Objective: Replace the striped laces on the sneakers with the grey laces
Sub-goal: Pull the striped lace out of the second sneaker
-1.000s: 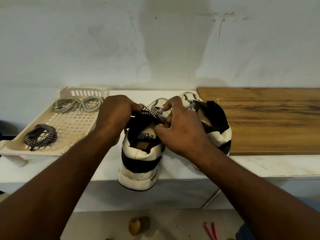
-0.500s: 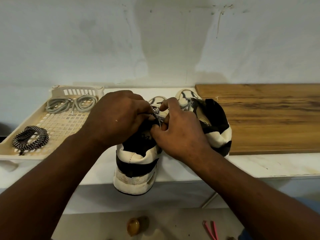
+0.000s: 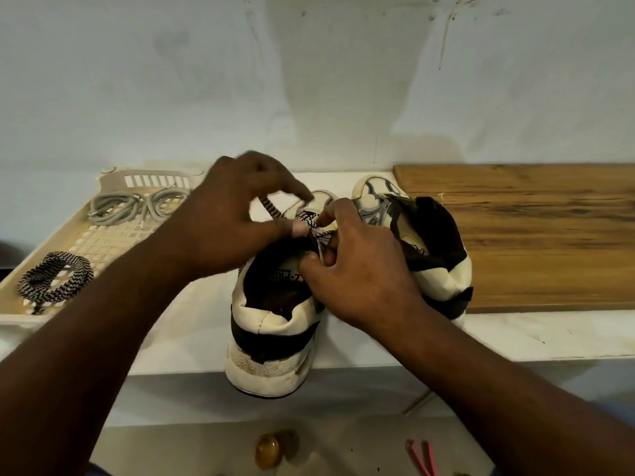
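Over the counter (image 3: 515, 334) edge, sneaker heel (image 3: 271, 338); striped lace (image 3: 271, 211) in left hand (image 3: 233, 218).

Two white-and-black sneakers stand side by side on the tabletop (image 3: 515, 334), heels toward the camera. The left sneaker (image 3: 271, 324) overhangs the near edge, and a black-and-white striped lace (image 3: 305, 218) is threaded near its top. The right sneaker (image 3: 436, 269) tilts rightward. A second striped lace (image 3: 55, 281) lies coiled in a tray (image 3: 113, 180). The grey laces (image 3: 137, 206) lie bundled at the tray's far end.
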{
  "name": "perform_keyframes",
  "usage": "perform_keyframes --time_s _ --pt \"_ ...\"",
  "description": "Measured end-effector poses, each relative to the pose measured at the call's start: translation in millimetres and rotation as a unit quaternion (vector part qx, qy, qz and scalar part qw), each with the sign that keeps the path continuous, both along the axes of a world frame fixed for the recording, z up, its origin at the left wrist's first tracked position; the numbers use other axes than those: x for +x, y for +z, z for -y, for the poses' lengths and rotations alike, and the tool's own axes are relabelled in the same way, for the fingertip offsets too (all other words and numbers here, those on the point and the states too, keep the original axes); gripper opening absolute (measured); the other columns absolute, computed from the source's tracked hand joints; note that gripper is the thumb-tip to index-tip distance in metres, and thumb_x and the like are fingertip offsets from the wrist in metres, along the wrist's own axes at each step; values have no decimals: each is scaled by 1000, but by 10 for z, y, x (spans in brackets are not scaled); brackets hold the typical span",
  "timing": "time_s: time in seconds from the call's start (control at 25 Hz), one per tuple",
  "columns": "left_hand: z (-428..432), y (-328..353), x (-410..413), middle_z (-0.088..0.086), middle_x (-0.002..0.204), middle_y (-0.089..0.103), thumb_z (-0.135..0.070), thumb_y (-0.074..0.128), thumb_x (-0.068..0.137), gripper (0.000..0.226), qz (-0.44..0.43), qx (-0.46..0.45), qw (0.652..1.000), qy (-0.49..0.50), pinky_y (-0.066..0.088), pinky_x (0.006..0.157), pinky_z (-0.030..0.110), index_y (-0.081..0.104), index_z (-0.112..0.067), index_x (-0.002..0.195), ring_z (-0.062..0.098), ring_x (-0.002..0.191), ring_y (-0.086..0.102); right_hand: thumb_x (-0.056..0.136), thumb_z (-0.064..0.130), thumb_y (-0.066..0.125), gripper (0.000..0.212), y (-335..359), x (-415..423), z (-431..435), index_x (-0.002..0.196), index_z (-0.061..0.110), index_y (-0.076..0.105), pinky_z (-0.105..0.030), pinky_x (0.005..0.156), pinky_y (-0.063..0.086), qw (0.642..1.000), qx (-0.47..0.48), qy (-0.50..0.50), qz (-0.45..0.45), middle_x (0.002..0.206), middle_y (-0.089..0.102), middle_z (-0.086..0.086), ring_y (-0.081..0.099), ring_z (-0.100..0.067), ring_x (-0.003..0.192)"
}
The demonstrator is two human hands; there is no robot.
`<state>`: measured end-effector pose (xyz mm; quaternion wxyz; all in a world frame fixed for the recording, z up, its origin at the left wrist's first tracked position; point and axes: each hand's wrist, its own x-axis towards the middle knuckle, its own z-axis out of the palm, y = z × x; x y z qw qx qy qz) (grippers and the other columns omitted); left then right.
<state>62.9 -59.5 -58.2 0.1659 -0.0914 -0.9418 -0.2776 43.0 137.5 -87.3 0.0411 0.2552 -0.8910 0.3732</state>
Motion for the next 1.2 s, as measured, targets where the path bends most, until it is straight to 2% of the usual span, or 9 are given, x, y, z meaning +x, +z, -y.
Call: perform_keyframes --time_s 0.12,0.24,0.36,0.48,0.6,0.68,0.84,0.92,1.2 --pt "-6 -110 -12 -19 108 69 -49 63 86 22 -24 -156 987 -42 44 93 41 75 -39 102 19 106 55 88 37 68 41 -18 -10 12 123 27 49 -37 73 61 1000 3 -3 0 81 67 5 67 -13 75" --pt "-74 -115 -6 -19 98 73 -43 63 89 16 -73 -132 989 4 48 86 40 77 -34 91 16 100 58 88 37 67 41 -23 -14 28 123 27 50 -38 76 60 1000 -6 -6 9 82 68 4 67 -15 78" --pt "-67 -65 -26 -11 86 75 -30 73 90 8 -87 169 962 195 51 79 27 77 -26 84 8 86 67 86 36 67 37 -28 -25 56 119 28 52 -35 75 58 1000 -16 -12 16 80 68 4 67 -15 78" --pt "2 18 -45 -3 81 72 -18 68 95 10 -40 461 833 302 55 84 36 70 -18 85 9 75 71 87 37 67 33 -48 -26 72 116 28 54 -33 75 57 1000 -15 -13 22 79 69 5 66 -13 77" --pt "251 48 -8 -2 97 67 -11 54 103 14 -23 544 757 360 59 87 33 67 -14 107 9 80 67 88 38 66 30 -53 -37 62 115 28 58 -34 76 58 999 -16 -12 32 80 69 5 67 -12 77" --pt "403 35 23 5 109 70 -12 61 98 28 -33 487 786 378 63 74 31 65 -5 124 11 81 69 88 39 66 28 -60 -32 51 113 28 59 -34 75 59 999 -17 -12 37 80 69 6 67 -12 78" --pt "151 20 88 -4 82 76 -18 76 75 11 17 289 923 251 61 85 45 75 -20 86 19 77 73 88 35 65 37 -52 -19 59 123 29 53 -31 72 54 1000 -24 -3 8 81 66 7 64 -13 76" --pt "4 -20 128 -14 82 74 -23 76 79 10 29 175 962 207 58 78 31 74 -28 88 7 77 71 90 31 62 46 -51 -22 81 134 30 49 -30 72 51 999 -17 21 -31 89 66 5 63 -15 79" --pt "-28 -7 242 -12 82 56 -42 74 79 20 -41 -65 987 140 40 65 31 60 -33 90 11 77 54 98 30 55 36 -71 -29 146 133 24 57 -31 71 48 997 10 47 -61 101 64 1 60 -17 86"
